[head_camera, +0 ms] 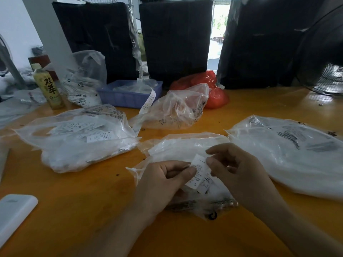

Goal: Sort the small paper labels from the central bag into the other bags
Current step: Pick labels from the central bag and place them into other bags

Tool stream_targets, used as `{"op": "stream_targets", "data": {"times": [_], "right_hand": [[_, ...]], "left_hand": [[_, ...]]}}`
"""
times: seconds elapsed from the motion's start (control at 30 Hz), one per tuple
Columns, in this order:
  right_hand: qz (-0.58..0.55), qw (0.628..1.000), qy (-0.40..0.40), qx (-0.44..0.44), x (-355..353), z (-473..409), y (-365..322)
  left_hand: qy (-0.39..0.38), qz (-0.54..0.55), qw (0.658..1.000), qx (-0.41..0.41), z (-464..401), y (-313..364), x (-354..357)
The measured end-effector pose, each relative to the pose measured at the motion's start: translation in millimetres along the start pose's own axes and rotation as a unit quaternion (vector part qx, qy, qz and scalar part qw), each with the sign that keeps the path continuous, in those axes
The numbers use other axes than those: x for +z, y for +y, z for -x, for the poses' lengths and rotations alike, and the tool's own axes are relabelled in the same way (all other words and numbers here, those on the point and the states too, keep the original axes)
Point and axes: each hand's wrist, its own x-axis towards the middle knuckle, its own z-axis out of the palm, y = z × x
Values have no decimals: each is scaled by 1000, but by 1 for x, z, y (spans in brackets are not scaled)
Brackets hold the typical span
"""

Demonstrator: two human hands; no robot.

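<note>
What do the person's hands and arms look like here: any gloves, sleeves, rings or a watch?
Both are bare: the left hand and right hand wear no gloves or visible rings, and the forearms show no sleeves, watch or bands as far as the frame reaches.

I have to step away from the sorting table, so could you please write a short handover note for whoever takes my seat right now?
Left hand: pinches the left edge of a small stack of paper labels.
Right hand: pinches the stack's upper right edge.
The hands are over the central bag, which lies on the orange table.
Target bags: left bag shows labels inside; right bag is full of white contents; far bag lies behind the central one.
Done: some labels already sit in the left bag.
Left: place the held labels, then continue through the central bag.
</note>
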Motion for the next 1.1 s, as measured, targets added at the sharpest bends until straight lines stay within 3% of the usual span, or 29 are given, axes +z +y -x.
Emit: {"op": "stream_targets", "data": {"times": [0.07,0.17,0.4,0.53,0.63,0.7,0.8,1.1], "right_hand": [[8,1000,14,-6,-1,0,-3],[67,997,-27,-38,2,3,-4],[58,997,-51,-33,2,3,-5],[24,999,27,-15,-2,0,0],[-60,996,-49,38,-4,0,-1],[-54,992,-100,57,-2,1,-1],[-26,992,-114,45,0,1,-3],[-135,986,95,19,2,-1,-2]], "left_hand": [[3,-5,1000,1,0,-1,0],[1,-3,1000,0,-1,-2,-1],[3,-8,1000,11,0,-2,-2],[2,56,998,-9,-3,-1,-2],[42,14,999,15,-5,-3,-4],[36,-36,998,41,-4,-4,-4],[5,-55,996,64,-1,-2,-4],[5,-32,998,52,-4,1,-9]]}}
